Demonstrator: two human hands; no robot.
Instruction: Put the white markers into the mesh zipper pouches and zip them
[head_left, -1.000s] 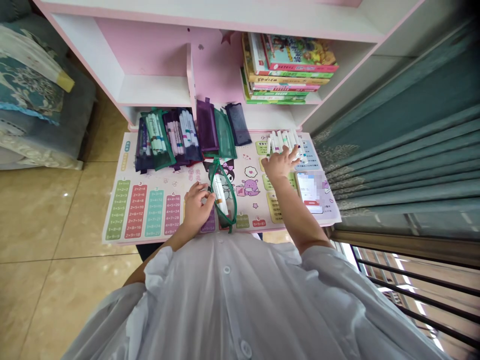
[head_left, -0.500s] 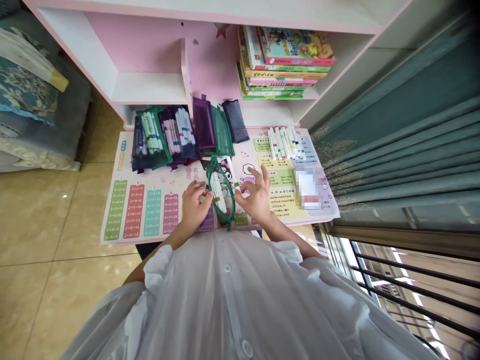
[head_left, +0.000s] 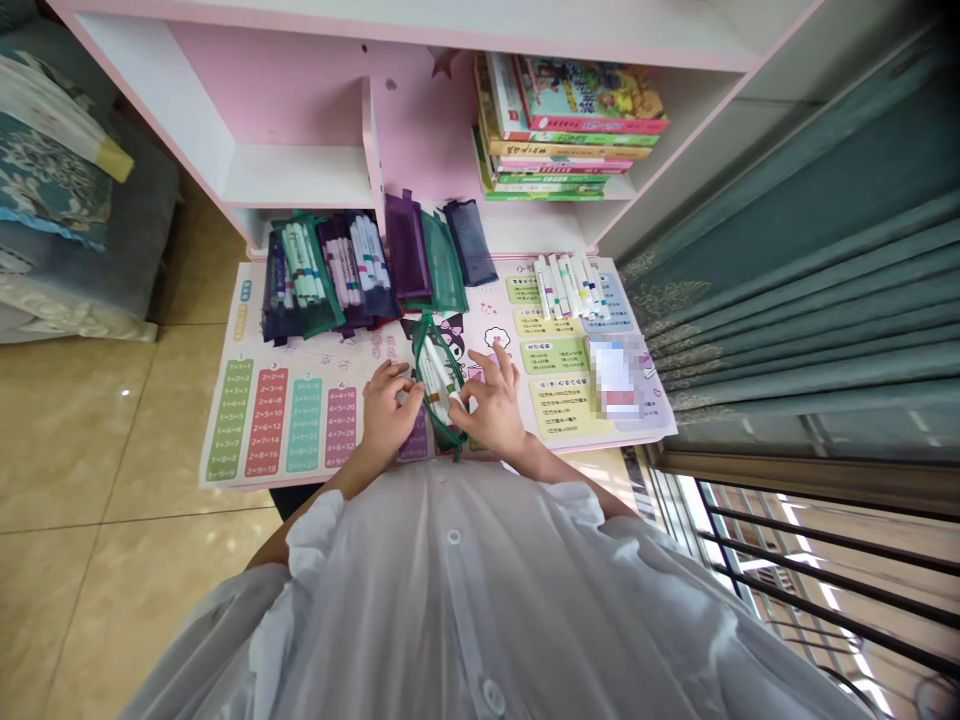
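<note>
Stacked books (head_left: 570,130) on a pink shelf (head_left: 300,100), teal curtain (head_left: 787,270), tiled floor (head_left: 90,430), barred window (head_left: 810,570)

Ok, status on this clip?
Left hand holding the green mesh pouch by its edge; right hand against it, at the white marker in its opening. Loose markers further right on the desk mat.

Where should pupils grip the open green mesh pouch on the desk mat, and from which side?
Probably by the green-trimmed rim on its two long edges, coming from the near side with one hand per edge, where the left hand and right hand are. The green mesh pouch lies with its opening upward and its length pointing away from the person, and its soft mesh likely needs those firmer edges to stay spread.
</note>
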